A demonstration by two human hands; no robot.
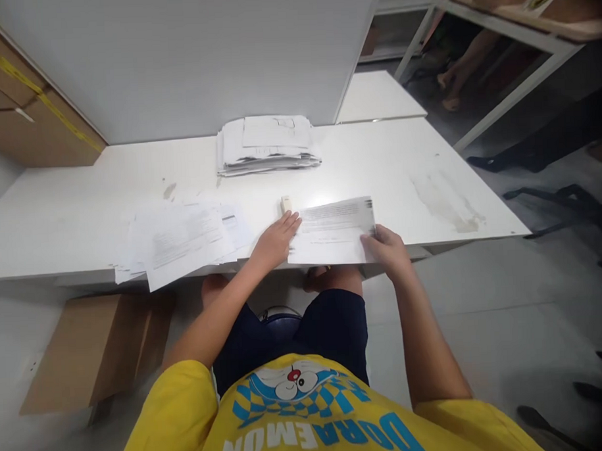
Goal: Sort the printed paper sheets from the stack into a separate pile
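Note:
A printed sheet of paper (331, 234) lies at the front edge of the white table, in front of me. My right hand (388, 249) grips its right edge, thumb on top and fingers underneath. At the sheet's left edge rests my left hand (276, 241), its fingers stretched out over the edge and pointing toward a small whitish block (286, 203). Loose printed sheets (183, 239) are spread to the left, some overhanging the table edge. A thick stack of papers (268, 144) sits farther back, near the grey panel.
The white table (388, 163) has smudges on its right part. Cardboard boxes stand at the back left (40, 109) and under the table (92, 344). A grey panel (216, 57) rises behind. A person's legs (466, 68) show beyond a metal frame at the upper right.

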